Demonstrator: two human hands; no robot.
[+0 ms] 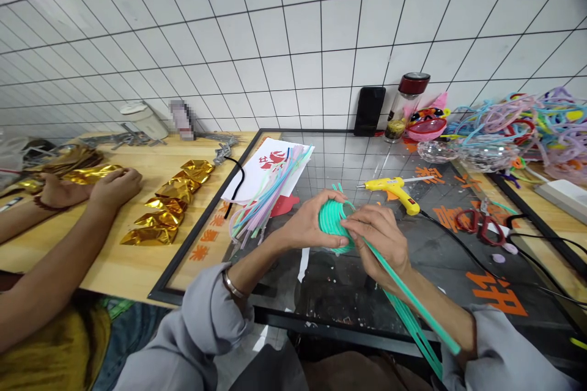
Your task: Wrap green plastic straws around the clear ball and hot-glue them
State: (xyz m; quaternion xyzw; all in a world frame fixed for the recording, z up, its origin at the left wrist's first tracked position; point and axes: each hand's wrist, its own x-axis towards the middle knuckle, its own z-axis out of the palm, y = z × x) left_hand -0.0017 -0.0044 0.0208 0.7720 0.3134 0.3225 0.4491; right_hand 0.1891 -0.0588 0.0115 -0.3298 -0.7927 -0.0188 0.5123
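Watching remotely through the head view, I see the left hand [307,220] curled round a green coil [331,220], fingers above, thumb below. The right hand [383,238] is closed in a pinch at the coil's right edge, gripping long green strips [415,302] that trail toward the wearer. Coil sits over the dark tabletop [339,305]; contact I cannot tell. Yellow glue gun [387,184] lies just beyond the right hand, red-handled scissors [484,229] farther right. Pastel strips [275,192] lie partly across white paper [247,180], left of the coil.
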